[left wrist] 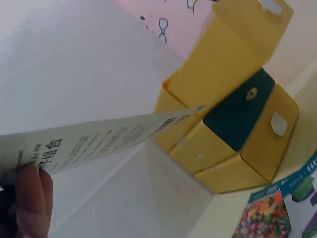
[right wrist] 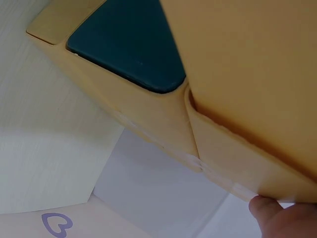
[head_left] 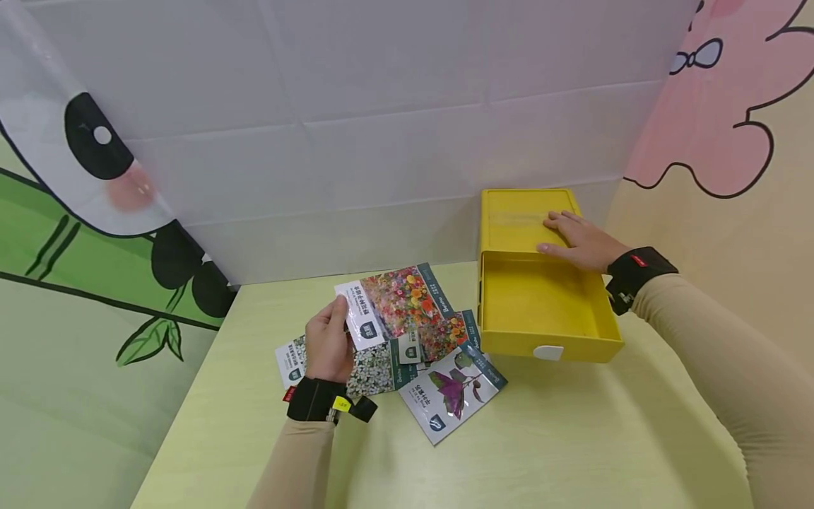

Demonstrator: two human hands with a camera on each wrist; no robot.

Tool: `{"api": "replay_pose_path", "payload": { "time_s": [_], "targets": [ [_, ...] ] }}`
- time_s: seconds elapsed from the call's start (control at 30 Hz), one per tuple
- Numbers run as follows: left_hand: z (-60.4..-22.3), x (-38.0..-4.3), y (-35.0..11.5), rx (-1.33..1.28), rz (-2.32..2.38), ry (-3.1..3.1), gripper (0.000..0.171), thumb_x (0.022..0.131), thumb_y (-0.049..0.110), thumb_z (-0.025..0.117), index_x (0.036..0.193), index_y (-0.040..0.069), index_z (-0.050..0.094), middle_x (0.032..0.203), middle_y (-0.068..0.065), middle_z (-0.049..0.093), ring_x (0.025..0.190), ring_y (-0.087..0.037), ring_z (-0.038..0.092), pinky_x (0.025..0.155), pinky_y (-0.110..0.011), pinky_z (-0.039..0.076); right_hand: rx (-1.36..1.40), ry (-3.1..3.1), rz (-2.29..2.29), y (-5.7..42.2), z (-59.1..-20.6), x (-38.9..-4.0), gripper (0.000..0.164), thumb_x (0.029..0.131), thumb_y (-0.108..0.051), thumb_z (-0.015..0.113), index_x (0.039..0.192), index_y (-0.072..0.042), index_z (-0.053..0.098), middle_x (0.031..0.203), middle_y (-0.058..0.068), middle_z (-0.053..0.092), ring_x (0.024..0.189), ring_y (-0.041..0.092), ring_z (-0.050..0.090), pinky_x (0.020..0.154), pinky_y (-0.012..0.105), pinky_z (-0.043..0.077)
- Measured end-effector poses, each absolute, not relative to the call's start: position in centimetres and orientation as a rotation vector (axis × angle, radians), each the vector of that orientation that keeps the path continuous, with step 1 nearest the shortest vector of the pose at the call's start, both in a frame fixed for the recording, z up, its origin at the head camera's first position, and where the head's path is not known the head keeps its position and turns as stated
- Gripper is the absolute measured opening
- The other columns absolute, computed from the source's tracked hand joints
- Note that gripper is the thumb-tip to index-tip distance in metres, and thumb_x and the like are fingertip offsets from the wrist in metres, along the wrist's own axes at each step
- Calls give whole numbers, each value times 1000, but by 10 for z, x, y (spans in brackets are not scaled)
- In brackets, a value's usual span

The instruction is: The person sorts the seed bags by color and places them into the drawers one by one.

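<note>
In the head view my left hand [head_left: 327,346] pinches a seed packet [head_left: 403,300] printed with colourful flowers, thumb on its near edge. The left wrist view shows the printed back of this packet [left wrist: 114,139] tilted up. My right hand [head_left: 585,244] lies with fingers extended on top of a yellow drawer unit [head_left: 511,219]. Its yellow top drawer [head_left: 540,304] is pulled out, and its floor is bare. Below it, a dark green drawer [left wrist: 240,111] and a lower yellow drawer [left wrist: 272,134] are closed. In the right wrist view a fingertip [right wrist: 265,210] touches the unit's edge.
Under and beside the held packet lie others: a white-flower packet [head_left: 372,371], another colourful one [head_left: 445,336] and a purple-plant packet [head_left: 454,392]. A pale wooden table [head_left: 540,438] bears them. A white backdrop [head_left: 381,141] stands behind, with cartoon drapes at the sides.
</note>
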State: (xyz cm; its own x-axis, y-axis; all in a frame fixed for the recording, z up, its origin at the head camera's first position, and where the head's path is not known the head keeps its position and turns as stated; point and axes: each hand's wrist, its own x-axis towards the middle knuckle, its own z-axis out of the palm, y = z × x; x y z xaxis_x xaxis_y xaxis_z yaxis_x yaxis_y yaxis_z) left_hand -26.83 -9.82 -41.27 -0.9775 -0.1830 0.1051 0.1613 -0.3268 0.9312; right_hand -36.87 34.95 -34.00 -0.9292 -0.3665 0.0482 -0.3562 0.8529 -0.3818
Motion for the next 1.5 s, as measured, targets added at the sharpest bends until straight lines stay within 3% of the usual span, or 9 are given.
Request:
{"api": "replay_pose_path", "payload": {
  "time_s": [0.13,0.4,0.63,1.17,1.5],
  "targets": [
    [-395,-262,-96,-57,-2424,-1674,49,100,37,49,128,-3,56,112,-14,65,92,-20,67,71,-29,56,-590,2996,-613,349,-340,-369,82,95,-54,49,150,2,24,157,23,11,144,40,3,112,59,4],
    [-368,-256,-90,-143,-2390,-1718,49,100,38,48,128,-2,57,112,-15,65,87,-24,69,67,-32,57,-591,3003,-609,348,-340,-368,81,96,-53,49,149,3,24,157,23,12,144,40,4,112,58,4],
    [-348,-259,-81,-173,-2406,-1743,51,100,39,49,126,-4,57,113,-19,64,88,-25,69,72,-36,57,-593,3007,-614,347,-341,-369,81,95,-54,49,149,3,25,157,23,13,144,40,5,113,58,4],
    [-329,-273,-57,-250,-2392,-1838,47,100,37,51,126,-2,58,113,-19,63,89,-24,69,73,-35,57,-588,3013,-623,345,-345,-374,83,94,-55,49,149,2,25,157,23,13,144,40,5,112,59,6],
    [-327,-289,-39,-296,-2332,-1909,43,102,29,49,123,-7,59,112,-23,63,86,-22,67,72,-32,56,-585,3015,-632,343,-346,-373,82,95,-54,49,149,3,25,157,23,13,144,40,5,112,59,5]
  ]
}}
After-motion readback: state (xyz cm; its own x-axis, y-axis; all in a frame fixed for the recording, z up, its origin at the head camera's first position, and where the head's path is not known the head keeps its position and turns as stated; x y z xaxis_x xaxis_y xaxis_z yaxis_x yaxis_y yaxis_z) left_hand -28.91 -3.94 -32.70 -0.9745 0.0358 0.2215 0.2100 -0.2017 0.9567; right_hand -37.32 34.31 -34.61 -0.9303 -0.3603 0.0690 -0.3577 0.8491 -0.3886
